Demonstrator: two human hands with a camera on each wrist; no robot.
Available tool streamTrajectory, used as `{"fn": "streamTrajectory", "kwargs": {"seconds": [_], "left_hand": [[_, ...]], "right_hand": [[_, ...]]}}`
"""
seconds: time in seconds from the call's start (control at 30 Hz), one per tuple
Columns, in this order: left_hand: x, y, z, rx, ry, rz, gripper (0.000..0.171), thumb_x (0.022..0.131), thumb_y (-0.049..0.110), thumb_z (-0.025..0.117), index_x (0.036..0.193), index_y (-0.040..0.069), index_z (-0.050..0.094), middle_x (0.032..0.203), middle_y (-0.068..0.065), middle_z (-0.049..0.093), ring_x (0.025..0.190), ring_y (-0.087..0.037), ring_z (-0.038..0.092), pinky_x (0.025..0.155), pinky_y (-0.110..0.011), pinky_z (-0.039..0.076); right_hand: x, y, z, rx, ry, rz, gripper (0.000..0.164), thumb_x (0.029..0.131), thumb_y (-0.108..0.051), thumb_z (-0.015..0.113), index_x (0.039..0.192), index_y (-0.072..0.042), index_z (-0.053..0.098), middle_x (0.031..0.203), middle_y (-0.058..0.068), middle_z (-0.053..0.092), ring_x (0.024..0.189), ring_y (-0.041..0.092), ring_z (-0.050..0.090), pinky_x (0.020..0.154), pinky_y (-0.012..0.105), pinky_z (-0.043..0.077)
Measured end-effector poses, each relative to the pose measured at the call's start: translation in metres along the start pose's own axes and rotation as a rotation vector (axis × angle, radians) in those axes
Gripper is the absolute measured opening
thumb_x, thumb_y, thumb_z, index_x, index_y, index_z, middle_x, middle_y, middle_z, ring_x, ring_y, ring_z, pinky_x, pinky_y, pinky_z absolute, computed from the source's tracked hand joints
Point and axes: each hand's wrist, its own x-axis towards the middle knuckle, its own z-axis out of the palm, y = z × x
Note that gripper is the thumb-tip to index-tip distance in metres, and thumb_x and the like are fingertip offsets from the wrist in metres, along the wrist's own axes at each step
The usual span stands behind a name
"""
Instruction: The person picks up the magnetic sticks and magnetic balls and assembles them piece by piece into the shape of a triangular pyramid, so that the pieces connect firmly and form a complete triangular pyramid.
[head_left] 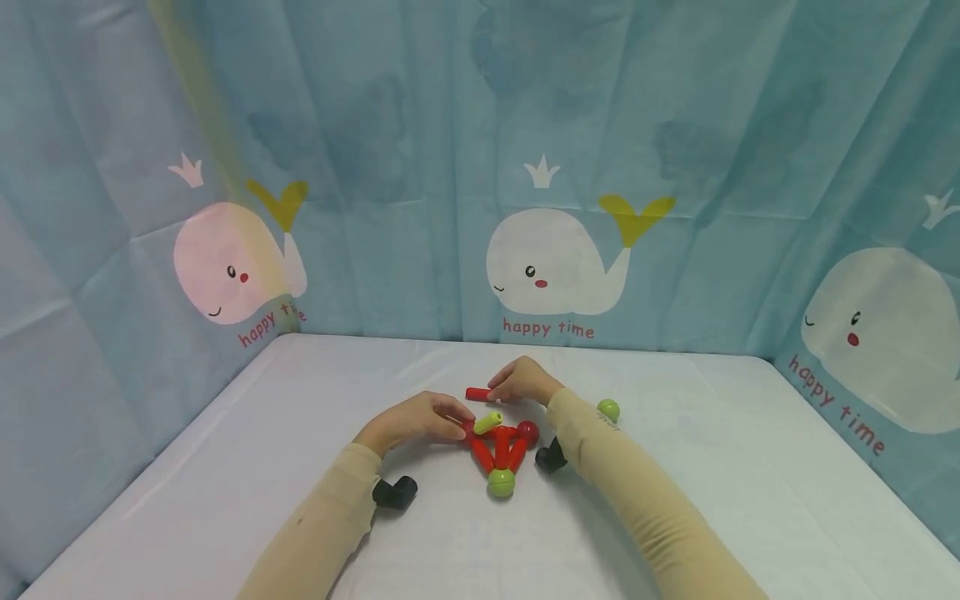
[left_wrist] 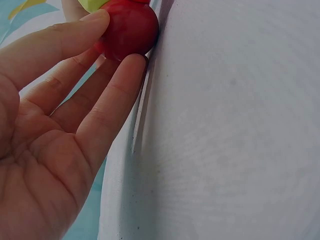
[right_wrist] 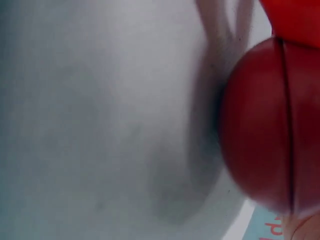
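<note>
My left hand point(head_left: 420, 418) pinches a dark red ball point(left_wrist: 131, 30) between thumb and fingers. That ball is the left corner of a triangular frame of red rods point(head_left: 502, 451) lying on the table. A green ball point(head_left: 501, 483) forms the near corner, and another dark red ball point(head_left: 528, 432) the right one. From the left ball a short yellow-green rod point(head_left: 488, 422) slants up. Beyond the frame, my right hand point(head_left: 527, 381) pinches the right end of a loose red rod point(head_left: 477, 393). The right wrist view shows the right ball large, with only a sliver of hand.
A loose green ball point(head_left: 608, 409) lies right of my right forearm. Black wrist devices point(head_left: 397, 492) sit at both wrists. The white table point(head_left: 225, 467) meets a blue curtain point(head_left: 390, 250) printed with whales at its back and sides.
</note>
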Motion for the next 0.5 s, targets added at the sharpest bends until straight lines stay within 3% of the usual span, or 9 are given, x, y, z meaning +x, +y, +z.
{"fn": "streamTrajectory", "kwargs": {"seconds": [0.27,0.5], "left_hand": [[-0.0002,0.0012,0.0005,0.012,0.005,-0.012,0.033,0.088,0.018,0.072,0.12,0.01,0.07,0.119,-0.003,0.07,0.106,-0.014,0.061,0.098,-0.036,0.052],[-0.0013,0.0011,0.0003,0.008,0.008,-0.006,0.032,0.088,0.017,0.071,0.119,0.009,0.07,0.119,-0.004,0.069,0.106,-0.015,0.061,0.099,-0.037,0.051]], "right_hand": [[0.0007,-0.002,0.0047,-0.028,0.014,0.015,0.016,0.083,-0.016,0.08,0.098,-0.011,0.08,0.092,0.003,0.077,0.079,0.016,0.066,0.088,0.031,0.057],[-0.0048,0.0014,-0.0006,-0.061,-0.033,0.014,0.019,0.085,-0.016,0.078,0.103,-0.011,0.079,0.094,0.003,0.077,0.083,0.018,0.065,0.093,0.036,0.055]]}}
